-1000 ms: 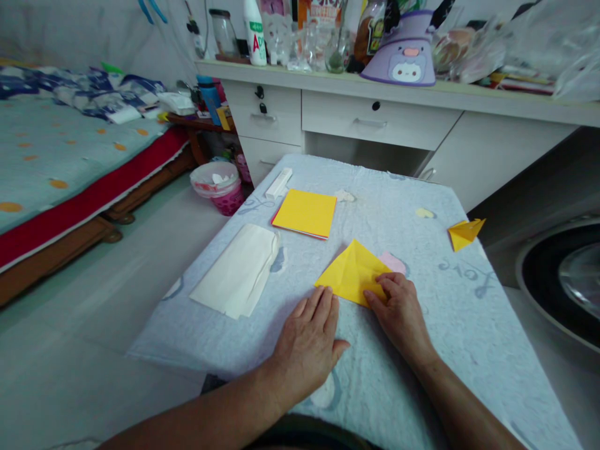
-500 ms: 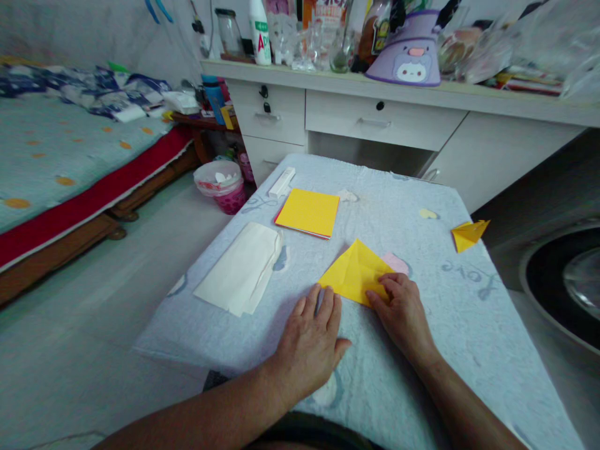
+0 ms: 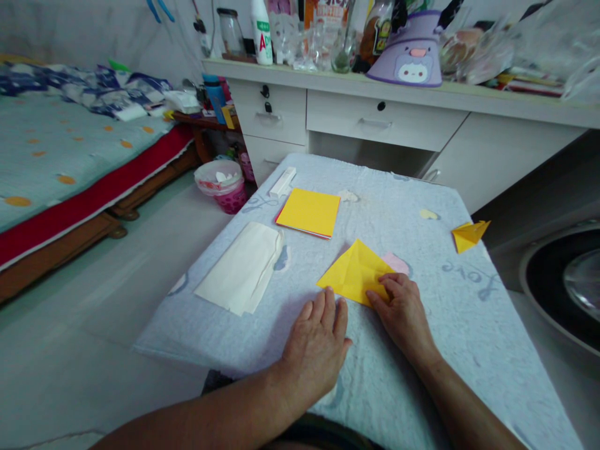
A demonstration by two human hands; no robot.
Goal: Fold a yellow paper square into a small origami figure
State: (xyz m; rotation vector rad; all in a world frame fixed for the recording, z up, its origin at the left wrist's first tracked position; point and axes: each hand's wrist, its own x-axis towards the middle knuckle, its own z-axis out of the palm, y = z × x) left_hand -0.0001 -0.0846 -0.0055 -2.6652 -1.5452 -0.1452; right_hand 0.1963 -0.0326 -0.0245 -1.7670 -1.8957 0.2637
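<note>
A yellow sheet of folding paper (image 3: pixel 355 273), folded into a triangle with creases across it, lies on the cloth-covered table in front of me. My right hand (image 3: pixel 398 303) pinches its right corner between thumb and fingers. My left hand (image 3: pixel 319 340) rests flat, palm down, just below the paper's lower left edge, its fingers stretched out and a fingertip at or very near that edge. Farther back is a stack of square paper (image 3: pixel 309 213) with a yellow sheet on top. On the right edge of the table stands a small folded yellow paper piece (image 3: pixel 470 236).
A white paper sleeve (image 3: pixel 241 267) lies to the left, and a narrow white box (image 3: pixel 283 182) near the far left edge. Beyond the table is a white cabinet (image 3: pixel 389 119) crowded with bottles and jars. A pink bucket (image 3: pixel 229 197) stands on the floor; a washing machine (image 3: pixel 572 275) is at right.
My left hand has slid slightly right and toward me, off the paper's left corner, with its fingers closer together. My right hand and the paper stay in place.
</note>
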